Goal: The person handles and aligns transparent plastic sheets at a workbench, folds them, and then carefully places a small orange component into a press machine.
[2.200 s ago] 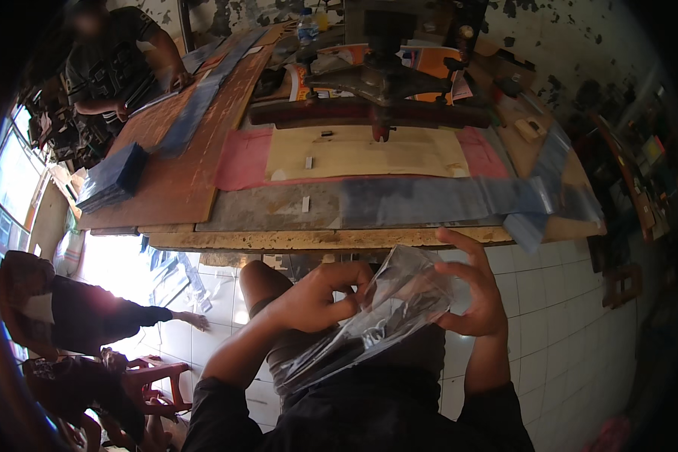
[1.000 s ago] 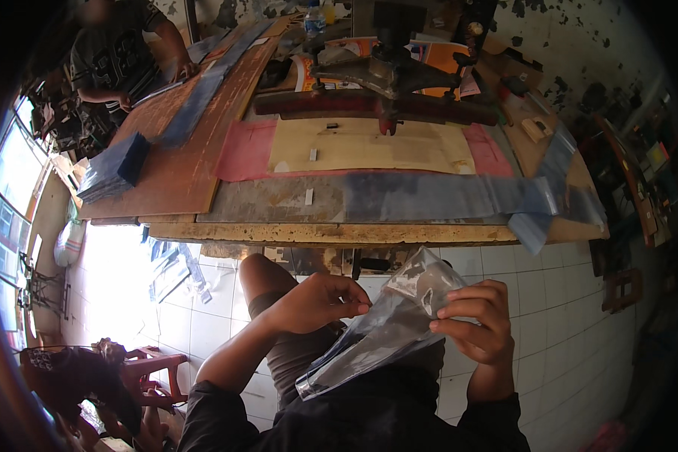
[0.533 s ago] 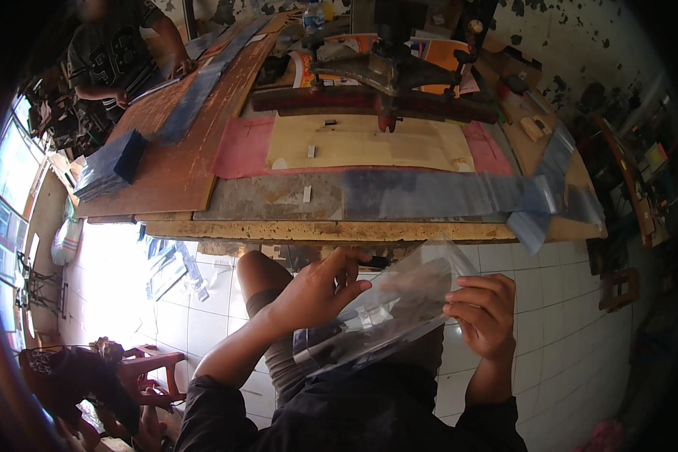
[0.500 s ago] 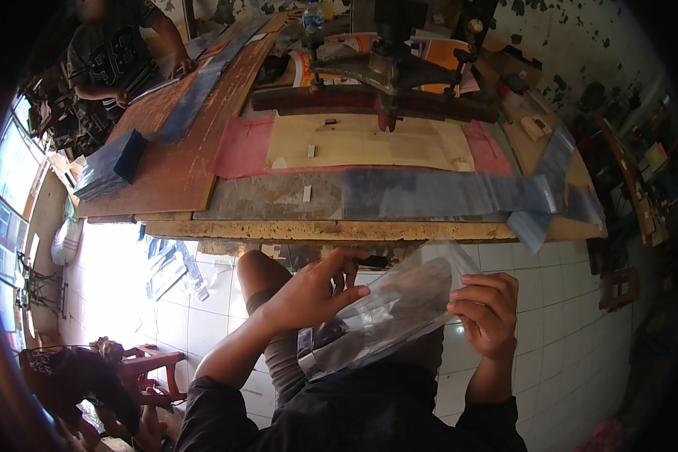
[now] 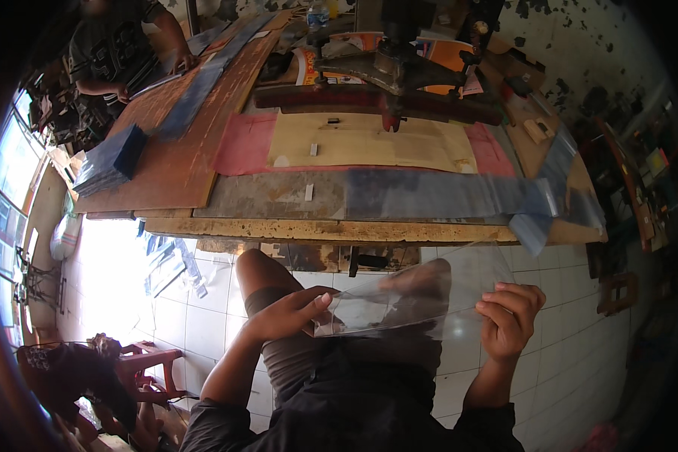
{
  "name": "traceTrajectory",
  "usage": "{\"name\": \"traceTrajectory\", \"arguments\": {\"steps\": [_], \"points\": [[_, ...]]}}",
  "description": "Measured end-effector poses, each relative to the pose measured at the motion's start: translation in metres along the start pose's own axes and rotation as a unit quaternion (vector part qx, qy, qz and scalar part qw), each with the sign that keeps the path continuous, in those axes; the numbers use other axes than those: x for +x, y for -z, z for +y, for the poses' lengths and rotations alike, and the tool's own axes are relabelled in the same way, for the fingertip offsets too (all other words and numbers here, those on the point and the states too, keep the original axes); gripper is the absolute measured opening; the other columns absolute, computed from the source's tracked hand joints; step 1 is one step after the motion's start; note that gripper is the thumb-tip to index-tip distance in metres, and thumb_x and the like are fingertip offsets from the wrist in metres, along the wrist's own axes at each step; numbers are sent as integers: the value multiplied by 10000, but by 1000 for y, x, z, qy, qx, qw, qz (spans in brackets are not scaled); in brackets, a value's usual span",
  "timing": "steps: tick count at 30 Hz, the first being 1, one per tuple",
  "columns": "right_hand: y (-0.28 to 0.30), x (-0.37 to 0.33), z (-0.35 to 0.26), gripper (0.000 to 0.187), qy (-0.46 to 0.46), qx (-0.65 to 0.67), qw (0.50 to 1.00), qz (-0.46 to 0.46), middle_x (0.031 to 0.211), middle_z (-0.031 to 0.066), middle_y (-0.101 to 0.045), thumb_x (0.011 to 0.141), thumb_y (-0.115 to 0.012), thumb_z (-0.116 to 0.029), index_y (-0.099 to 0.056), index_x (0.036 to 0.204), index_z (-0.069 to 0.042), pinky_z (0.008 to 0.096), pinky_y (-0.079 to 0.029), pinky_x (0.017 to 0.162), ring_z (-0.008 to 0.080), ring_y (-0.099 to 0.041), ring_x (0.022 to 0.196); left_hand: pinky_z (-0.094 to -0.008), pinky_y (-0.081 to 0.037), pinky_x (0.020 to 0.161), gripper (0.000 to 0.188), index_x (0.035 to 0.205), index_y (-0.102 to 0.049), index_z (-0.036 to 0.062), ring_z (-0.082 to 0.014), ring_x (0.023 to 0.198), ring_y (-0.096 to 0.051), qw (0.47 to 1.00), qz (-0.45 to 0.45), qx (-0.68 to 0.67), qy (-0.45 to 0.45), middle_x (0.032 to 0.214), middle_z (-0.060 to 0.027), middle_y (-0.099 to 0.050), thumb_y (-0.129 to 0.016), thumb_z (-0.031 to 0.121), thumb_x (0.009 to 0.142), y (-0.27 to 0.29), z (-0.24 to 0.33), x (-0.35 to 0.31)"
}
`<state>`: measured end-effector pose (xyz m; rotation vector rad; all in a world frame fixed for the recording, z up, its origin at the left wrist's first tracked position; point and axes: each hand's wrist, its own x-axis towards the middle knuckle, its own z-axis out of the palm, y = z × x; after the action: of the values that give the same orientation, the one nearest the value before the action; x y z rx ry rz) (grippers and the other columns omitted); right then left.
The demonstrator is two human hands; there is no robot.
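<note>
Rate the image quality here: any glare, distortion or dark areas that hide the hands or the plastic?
Head view: strong fisheye bends the workbench edge and blackens the corners. Daylight from the left blows out the floor tiles. The left hand and right hand are sharp enough and evenly lit; the clear plastic sheet between them shows mainly by its faint sheen and edges.

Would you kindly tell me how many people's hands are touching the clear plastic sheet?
2: the left hand pinches the clear plastic sheet at its left end, the right hand at its right edge.
</note>
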<state>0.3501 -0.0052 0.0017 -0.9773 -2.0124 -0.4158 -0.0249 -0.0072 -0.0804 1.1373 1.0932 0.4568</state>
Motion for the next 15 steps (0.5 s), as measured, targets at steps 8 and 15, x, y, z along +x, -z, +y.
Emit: {"name": "traceTrajectory", "arguments": {"steps": [8, 15], "points": [[1, -33, -27, 181, 51, 44, 996, -56, 928, -113, -657, 793, -842, -207, -736, 926, -269, 360, -419, 929, 119, -640, 989, -300, -572, 841, 501, 1453, -454, -64, -230, 1059, -723, 950, 131, -213, -187, 1243, -171, -705, -640, 55, 1003, 10, 27, -20], [-32, -71, -72, 221, 42, 240, 938, -247, 971, -52, -662, 837, -829, -224, -735, 1032, -178, 359, -471, 858, 154, -665, 916, -308, -584, 808, 483, 1453, -452, -62, -207, 957, -745, 970, 101, -77, -205, 1126, -174, -752, -623, 34, 1011, 21, 69, -22]]}}
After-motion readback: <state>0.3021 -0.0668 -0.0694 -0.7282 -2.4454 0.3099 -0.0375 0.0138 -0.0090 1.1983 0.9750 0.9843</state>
